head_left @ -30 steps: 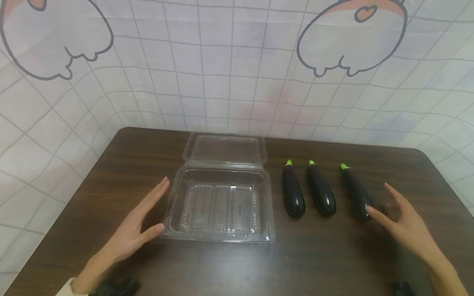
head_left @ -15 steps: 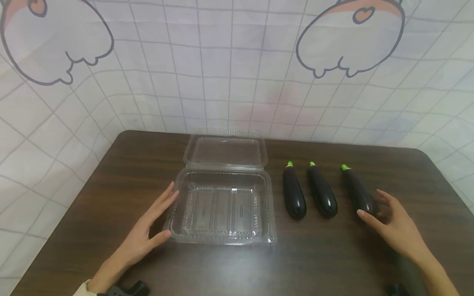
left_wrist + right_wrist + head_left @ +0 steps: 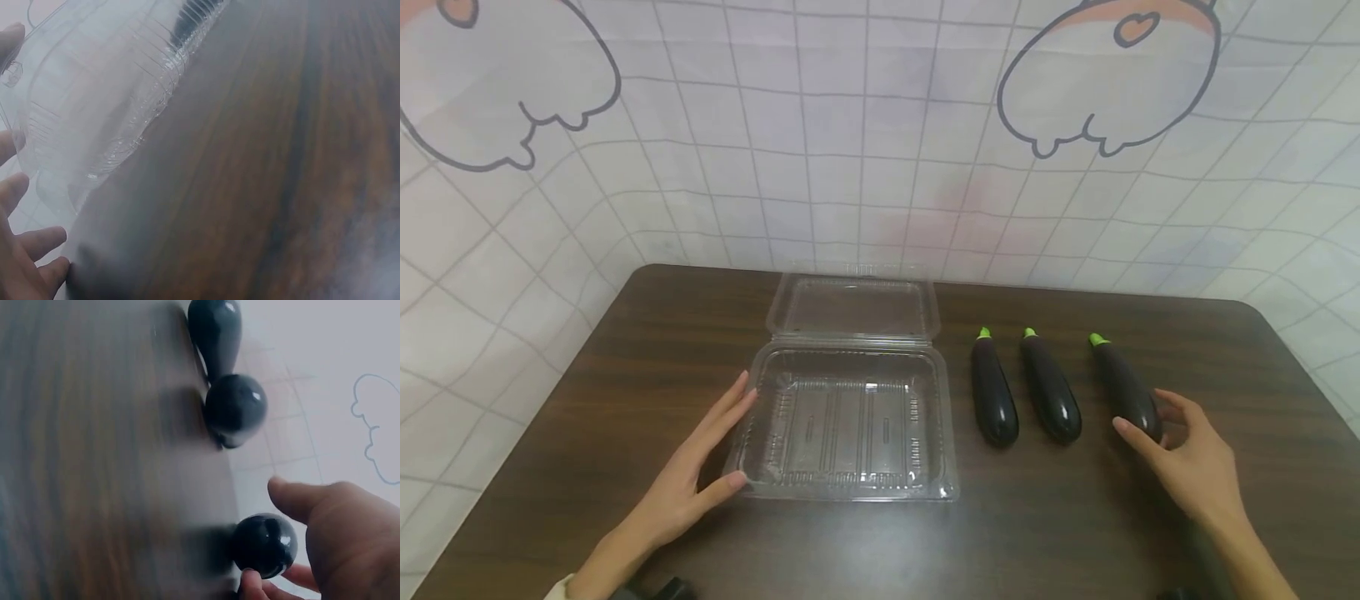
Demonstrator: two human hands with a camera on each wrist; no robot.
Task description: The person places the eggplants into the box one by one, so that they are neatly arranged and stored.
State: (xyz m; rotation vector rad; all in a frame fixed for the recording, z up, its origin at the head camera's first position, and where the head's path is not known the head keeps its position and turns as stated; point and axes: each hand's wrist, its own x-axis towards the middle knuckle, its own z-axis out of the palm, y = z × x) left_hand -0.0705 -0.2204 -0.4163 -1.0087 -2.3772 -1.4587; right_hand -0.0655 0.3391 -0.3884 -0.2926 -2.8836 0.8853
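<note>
Right hand (image 3: pixel 1198 467): thumb and fingers parted around the rounded end of one glossy dark-purple, green-stemmed eggplant (image 3: pixel 1123 387), rightmost of three on the bench; thumb clear of the skin in the right wrist view; finger pressure, cannot tell. Left hand (image 3: pixel 681 483): fingers extended, at the left rim of one clear rectangular hinged plastic container (image 3: pixel 850 490); exact contact uncertain. Progress, as judged: early; lid (image 3: pixel 853 304) folded back, no eggplant lifted. Container contents: no eggplant, ribbed base showing. Middle eggplant (image 3: pixel 1051 387) and left eggplant (image 3: pixel 994 392), matching: between container and right hand. Support: dark-brown wood-grain bench (image 3: pixel 850 550)
</note>
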